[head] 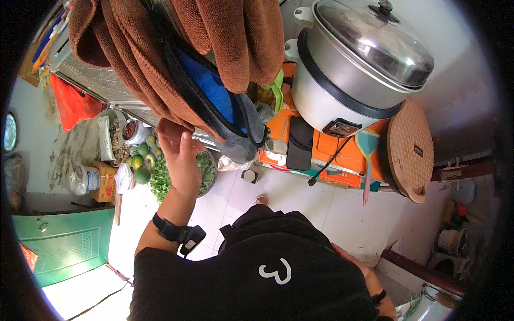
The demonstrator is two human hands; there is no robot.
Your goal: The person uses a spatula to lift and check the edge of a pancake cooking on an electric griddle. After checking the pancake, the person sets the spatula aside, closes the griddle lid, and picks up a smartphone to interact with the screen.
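Observation:
My left hand (181, 160) is raised at the left of centre, its thumb and fingers closed on the lower corner of a brown terry towel (140, 80). The towel hangs in folds across the top of the view. Between its folds hangs a blue cloth item with a grey plush edge (237, 148), close to the right of my left hand. My right arm is lowered at the lower right. Only a sliver of my right hand (340, 250) shows beside my black shirt, so its fingers are hidden.
A steamer-topped rice cooker (341, 80) stands on an orange surface (337, 154), with a spatula (366, 160) and a round lidded pan (411, 148) beside it. Leafy greens (160, 180), green fruit (142, 175) and a red bag (74, 104) are at left, near a green door (64, 244).

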